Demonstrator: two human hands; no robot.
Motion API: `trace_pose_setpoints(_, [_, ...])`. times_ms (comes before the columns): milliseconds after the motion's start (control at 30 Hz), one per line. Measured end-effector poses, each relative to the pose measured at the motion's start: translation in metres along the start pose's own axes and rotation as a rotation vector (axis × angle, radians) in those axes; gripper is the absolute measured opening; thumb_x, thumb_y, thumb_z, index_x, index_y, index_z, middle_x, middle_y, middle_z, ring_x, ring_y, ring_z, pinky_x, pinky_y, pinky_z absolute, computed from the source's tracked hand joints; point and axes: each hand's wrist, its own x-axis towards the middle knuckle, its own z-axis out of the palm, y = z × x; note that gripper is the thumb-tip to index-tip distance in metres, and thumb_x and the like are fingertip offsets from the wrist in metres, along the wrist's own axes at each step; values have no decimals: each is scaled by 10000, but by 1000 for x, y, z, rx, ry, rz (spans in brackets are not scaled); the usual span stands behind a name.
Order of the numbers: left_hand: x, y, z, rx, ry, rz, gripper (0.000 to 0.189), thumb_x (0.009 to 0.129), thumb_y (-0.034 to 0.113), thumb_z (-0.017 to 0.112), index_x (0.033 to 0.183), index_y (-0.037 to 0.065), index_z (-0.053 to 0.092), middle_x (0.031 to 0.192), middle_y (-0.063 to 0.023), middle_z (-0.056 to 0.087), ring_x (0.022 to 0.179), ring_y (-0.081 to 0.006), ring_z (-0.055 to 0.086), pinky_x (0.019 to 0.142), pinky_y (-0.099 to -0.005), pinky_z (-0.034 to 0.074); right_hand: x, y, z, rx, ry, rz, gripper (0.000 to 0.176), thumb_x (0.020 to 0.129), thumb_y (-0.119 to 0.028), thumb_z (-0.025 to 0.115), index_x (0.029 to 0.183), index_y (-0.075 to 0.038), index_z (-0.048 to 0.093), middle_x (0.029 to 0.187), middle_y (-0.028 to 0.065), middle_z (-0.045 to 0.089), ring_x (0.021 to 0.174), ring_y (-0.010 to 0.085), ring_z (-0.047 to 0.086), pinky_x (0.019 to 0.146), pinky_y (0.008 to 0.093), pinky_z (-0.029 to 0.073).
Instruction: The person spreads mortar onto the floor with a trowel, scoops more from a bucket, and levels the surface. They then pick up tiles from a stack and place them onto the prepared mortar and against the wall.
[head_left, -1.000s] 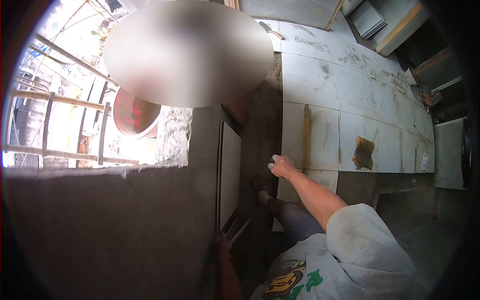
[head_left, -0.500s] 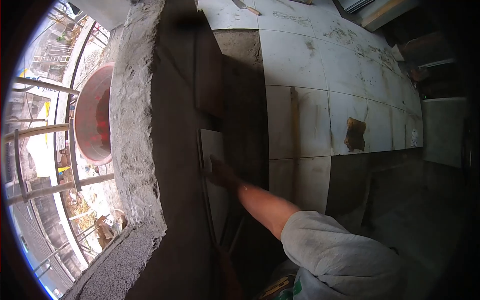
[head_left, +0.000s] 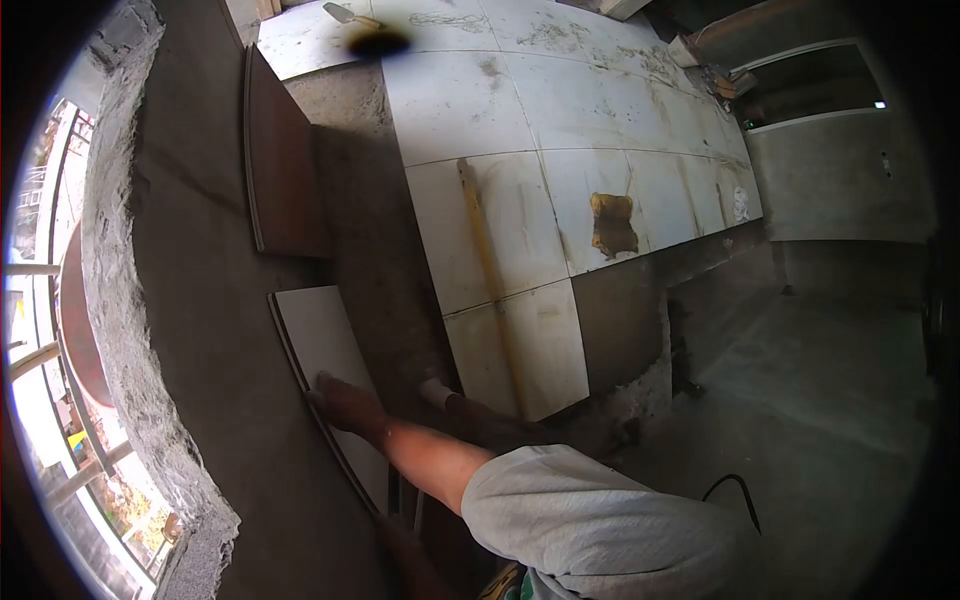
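A pale rectangular tile (head_left: 322,330) leans close along the grey wall. My right hand (head_left: 345,405) is closed over its wall-side edge, near the middle of its length. Low in the view, my left hand (head_left: 398,535) is a dark shape by the tile's lower end, its fingers lost in shadow. Just beyond the tile's upper end, reddish-brown panels (head_left: 285,165) stand against the wall.
Large white floor tiles (head_left: 460,110) carry a wooden strip (head_left: 480,230), a brown-yellow patch (head_left: 613,225) and a trowel (head_left: 350,17). A rough ledge (head_left: 120,260) runs along the left. Beside the tile, a foot (head_left: 437,392) shows. A dark cable (head_left: 745,490) curves at lower right.
The view has swung right, so the wall, the tile and my right hand appear farther left. My right hand remains on the tile. A foot and the dark cable have come into view.
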Motion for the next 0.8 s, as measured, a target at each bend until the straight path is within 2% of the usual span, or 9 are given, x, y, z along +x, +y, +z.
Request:
trace_pose_setpoints(200, [3, -7, -2, -27, -30, -6, 668, 918, 530, 485, 1431, 138, 314, 1424, -149, 386, 1283, -290, 412, 1027, -571, 313, -5, -7, -6, -21, -6, 48, 489, 956, -449, 410, 1181, -15, 442, 1133, 241, 589, 1097, 388, 556, 917, 474, 423])
trace_pose_setpoints(433, [5, -3, -3, -90, -41, -16, 684, 912, 540, 489, 1450, 168, 288, 1452, -144, 356, 1313, -280, 385, 1041, -588, 295, -3, 2, -8, -22, -15, 47, 514, 957, -453, 414, 1207, -4, 442, 1151, 242, 588, 1107, 386, 554, 923, 475, 424])
trace_pose_setpoints(500, [3, -5, -5, -124, -12, -15, 689, 911, 543, 490, 1455, 176, 281, 1461, -143, 348, 1321, -278, 377, 1045, -594, 290, 0, 10, 4, -94, 64, -19, 531, 955, -469, 410, 1193, 2, 463, 1152, 232, 593, 1112, 383, 554, 925, 476, 428])
trace_pose_setpoints(567, [-1, -2, 7, -182, 50, 4, 694, 909, 546, 490, 1460, 184, 273, 1469, -141, 339, 1330, -275, 370, 1049, -599, 285, 4, 6, 0, -109, -32, 44, 540, 958, -476, 396, 1174, 11, 482, 1183, 232, 578, 1117, 380, 553, 927, 475, 432])
trace_pose_setpoints(600, [-5, -19, 0, -212, 84, 16, 696, 908, 547, 491, 1463, 189, 270, 1473, -140, 335, 1334, -274, 366, 1051, -601, 283, -1, -5, -9, -114, -61, 67, 534, 960, -475, 390, 1175, 5, 486, 1187, 230, 574, 1116, 376, 555, 926, 472, 434])
trace_pose_setpoints(733, [-4, 7, 5, -301, 165, 44, 707, 905, 552, 493, 1473, 205, 255, 1490, -138, 318, 1351, -269, 350, 1058, -611, 273, -1, -19, -15, -158, -123, 140, 545, 959, -481, 381, 1196, -3, 494, 1174, 222, 579, 1108, 371, 561, 922, 466, 439])
trace_pose_setpoints(800, [-7, 7, 1, -324, 175, 46, 710, 904, 554, 493, 1476, 210, 252, 1494, -137, 313, 1355, -267, 347, 1060, -614, 270, 5, -9, -6, -198, -112, 78, 555, 956, -486, 380, 1206, -3, 494, 1152, 219, 592, 1103, 372, 565, 920, 464, 440])
